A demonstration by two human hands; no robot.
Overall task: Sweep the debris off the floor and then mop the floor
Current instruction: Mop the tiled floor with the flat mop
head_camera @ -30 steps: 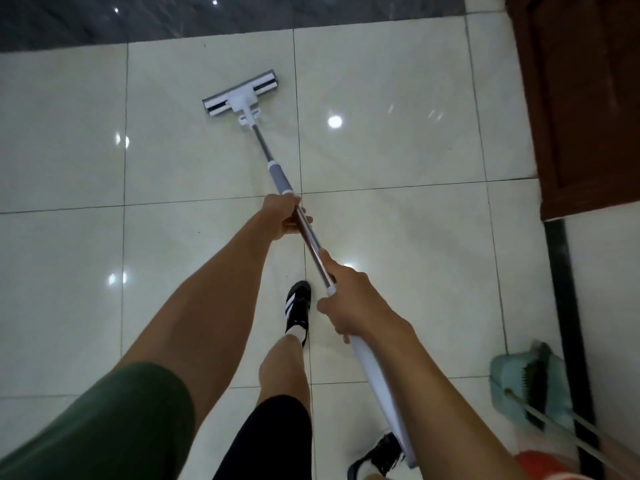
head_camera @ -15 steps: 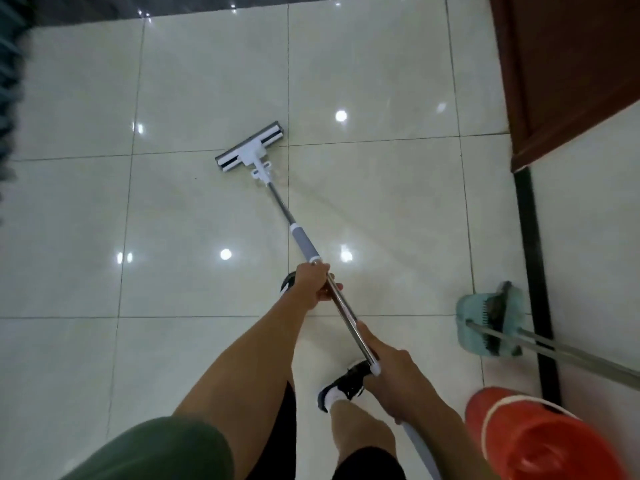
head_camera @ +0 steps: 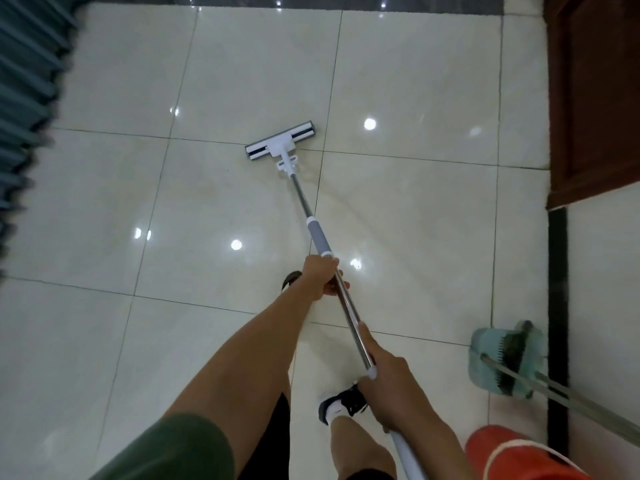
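Mop head [head_camera: 280,141] slid right; both hands grip handle [head_camera: 349,310] w/ fingers wrapped.

Cream floor [head_camera: 398,209]; white-grey mop [head_camera: 281,142]; orange bucket [head_camera: 512,455].

One wide-angle camera, worn on the head, looks steeply down and forward over the tiled floor [head_camera: 398,209]. The forearms rise from the lower edge, close to the lens; the floor's far end lies along the top edge.

A home interior, it seems. Glossy cream floor tiles [head_camera: 398,209] meet a brown wooden door [head_camera: 595,98]. A pleated blue curtain [head_camera: 24,81] hangs opposite that door.
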